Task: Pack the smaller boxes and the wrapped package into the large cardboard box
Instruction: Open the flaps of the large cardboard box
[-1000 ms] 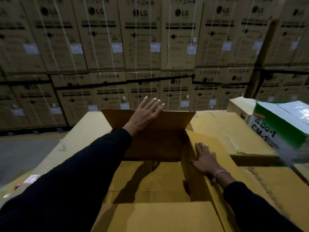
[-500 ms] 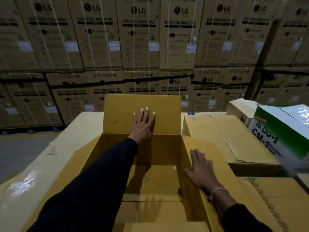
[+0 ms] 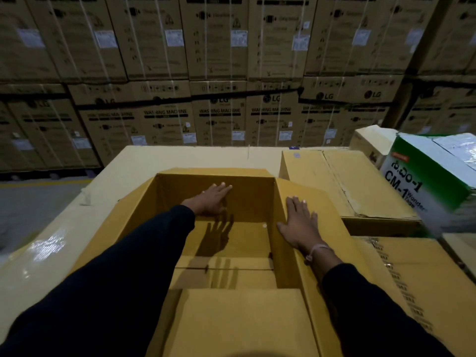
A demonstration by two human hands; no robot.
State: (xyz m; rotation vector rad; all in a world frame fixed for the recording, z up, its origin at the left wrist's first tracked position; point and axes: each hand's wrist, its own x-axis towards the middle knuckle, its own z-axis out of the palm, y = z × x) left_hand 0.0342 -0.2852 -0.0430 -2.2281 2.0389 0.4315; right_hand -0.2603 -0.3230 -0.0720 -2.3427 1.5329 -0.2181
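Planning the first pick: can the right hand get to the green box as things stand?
Probably yes. The right hand lies flat and empty on the big box's right flap; the green box sits further right, on closed cartons, with nothing between them. Actual reach can't be judged.

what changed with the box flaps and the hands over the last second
The left hand pushed the far flap of the large cardboard box from folded over the opening, up, then back and down away from the person; that hand now lies flat on the far inner wall. The right hand stayed flat on the right flap. Nothing was taken hold of, and the box holds nothing yet.
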